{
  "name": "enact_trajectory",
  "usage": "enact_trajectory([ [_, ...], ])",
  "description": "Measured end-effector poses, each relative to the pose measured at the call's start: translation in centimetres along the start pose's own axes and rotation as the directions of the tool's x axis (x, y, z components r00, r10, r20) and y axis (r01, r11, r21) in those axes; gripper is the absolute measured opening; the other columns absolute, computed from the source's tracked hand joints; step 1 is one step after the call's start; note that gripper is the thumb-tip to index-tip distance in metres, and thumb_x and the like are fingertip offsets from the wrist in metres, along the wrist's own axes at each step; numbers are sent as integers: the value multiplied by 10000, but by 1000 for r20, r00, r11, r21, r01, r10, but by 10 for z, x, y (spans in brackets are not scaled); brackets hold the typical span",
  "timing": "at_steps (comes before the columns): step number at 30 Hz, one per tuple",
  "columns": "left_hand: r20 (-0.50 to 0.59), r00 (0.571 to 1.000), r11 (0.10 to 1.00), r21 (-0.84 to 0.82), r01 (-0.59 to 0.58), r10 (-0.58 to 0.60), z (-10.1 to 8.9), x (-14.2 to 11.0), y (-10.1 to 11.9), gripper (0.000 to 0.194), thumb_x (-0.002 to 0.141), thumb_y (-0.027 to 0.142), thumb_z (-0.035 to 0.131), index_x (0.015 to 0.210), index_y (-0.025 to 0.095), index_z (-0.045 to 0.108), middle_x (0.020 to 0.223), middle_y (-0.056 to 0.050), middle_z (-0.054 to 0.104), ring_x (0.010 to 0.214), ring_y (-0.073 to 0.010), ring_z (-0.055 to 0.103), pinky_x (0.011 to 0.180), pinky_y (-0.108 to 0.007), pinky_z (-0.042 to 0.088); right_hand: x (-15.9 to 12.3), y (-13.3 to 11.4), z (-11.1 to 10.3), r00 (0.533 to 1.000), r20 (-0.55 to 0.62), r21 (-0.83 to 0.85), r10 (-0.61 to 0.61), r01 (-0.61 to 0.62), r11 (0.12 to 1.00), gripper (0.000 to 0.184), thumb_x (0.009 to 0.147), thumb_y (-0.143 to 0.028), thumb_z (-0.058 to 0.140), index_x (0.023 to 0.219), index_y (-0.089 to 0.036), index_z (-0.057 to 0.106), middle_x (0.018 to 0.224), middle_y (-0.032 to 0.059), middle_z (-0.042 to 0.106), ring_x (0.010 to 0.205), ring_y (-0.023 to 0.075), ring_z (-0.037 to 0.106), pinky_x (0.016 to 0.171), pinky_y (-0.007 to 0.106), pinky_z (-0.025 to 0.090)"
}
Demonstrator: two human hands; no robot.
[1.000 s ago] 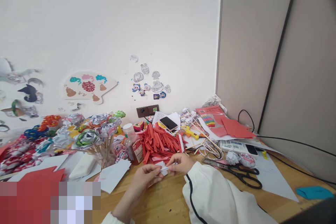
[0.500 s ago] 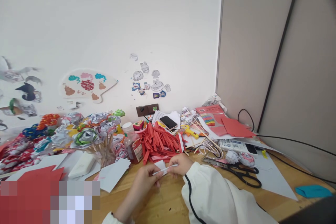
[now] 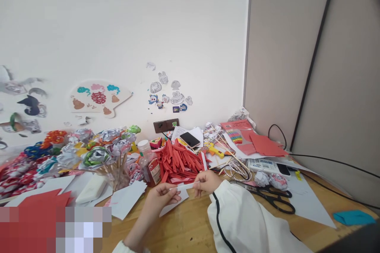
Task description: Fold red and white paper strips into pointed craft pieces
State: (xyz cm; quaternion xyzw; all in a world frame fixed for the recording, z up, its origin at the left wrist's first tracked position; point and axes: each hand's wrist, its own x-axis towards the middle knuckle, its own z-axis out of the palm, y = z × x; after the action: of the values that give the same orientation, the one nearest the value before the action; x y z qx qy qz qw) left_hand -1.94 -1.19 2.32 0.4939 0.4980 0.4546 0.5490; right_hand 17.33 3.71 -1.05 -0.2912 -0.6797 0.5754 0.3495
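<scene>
A narrow folded white paper strip (image 3: 187,186) is stretched between my two hands above the wooden table. My left hand (image 3: 162,198) pinches its left end between thumb and fingers. The right end sits in the closed fingertips of my right hand (image 3: 207,183). Beneath the strip a white paper sheet (image 3: 175,201) lies partly hidden by my left hand. Just behind my hands is a heap of folded red paper strips (image 3: 180,162).
Left stand paper flowers (image 3: 96,156) on sticks and a clear bottle (image 3: 149,166) with a red label. A phone (image 3: 190,140) lies behind the red heap. Black-handled scissors (image 3: 277,199), a yellow glue gun (image 3: 216,151) and red paper (image 3: 267,144) are to the right.
My hands have moved a little apart, and more of the white strip shows between them. The strip is raised slightly, uncovering more of the white sheet below.
</scene>
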Motion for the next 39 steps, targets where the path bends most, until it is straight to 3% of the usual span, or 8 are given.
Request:
enact_trajectory([
  [6,-67,998,990,-139,-5,-5,-2,2,-3,210,533,301,680,594,127,580,524,-32,665,506,-113,608,549,-199,482,-2,-12,4,995,-91,-21,-50,49,999,342,594,-450,571,579,-114,505,483,-1,563,407,88,518,407,192,385],
  [15,-143,975,985,-17,-172,168,0,-2,4,238,552,350,648,587,130,565,478,-16,638,460,-129,590,518,-233,479,-3,-13,10,990,-71,72,-123,128,989,345,634,-454,537,606,-111,518,542,22,592,453,94,540,467,217,422],
  [22,-129,982,988,-51,-147,140,2,-6,6,245,565,350,638,636,124,578,529,-40,662,514,-144,608,574,-251,492,-3,-13,6,988,-84,64,-130,136,989,351,650,-463,516,614,-114,502,521,14,581,433,89,527,438,203,408],
  [28,-170,962,976,-12,-217,212,2,-5,5,250,577,377,616,616,136,561,495,-16,634,470,-136,585,522,-244,479,-2,-5,3,980,-169,-5,-107,108,994,320,630,-434,557,562,-131,482,455,-21,529,380,67,463,395,181,372],
  [34,-175,957,971,-20,-237,230,2,-2,2,251,569,370,621,643,139,556,479,4,606,443,-123,561,497,-245,472,-1,0,5,985,-131,39,-112,118,992,287,640,-409,556,573,-143,474,450,-35,512,372,63,437,394,181,353],
  [37,-155,967,979,-2,-205,202,0,3,-2,313,569,387,611,746,134,559,536,-12,622,470,-148,581,499,-271,480,0,-2,1,969,-212,40,-130,141,989,276,647,-401,546,563,-149,469,446,-36,502,371,66,427,388,180,331],
  [39,-157,961,970,127,-208,227,-3,5,-5,341,580,391,594,809,139,563,603,-32,639,529,-175,597,513,-282,475,0,-4,-5,926,-348,8,-148,161,987,287,656,-408,528,542,-155,454,425,-41,479,362,68,410,382,181,312],
])
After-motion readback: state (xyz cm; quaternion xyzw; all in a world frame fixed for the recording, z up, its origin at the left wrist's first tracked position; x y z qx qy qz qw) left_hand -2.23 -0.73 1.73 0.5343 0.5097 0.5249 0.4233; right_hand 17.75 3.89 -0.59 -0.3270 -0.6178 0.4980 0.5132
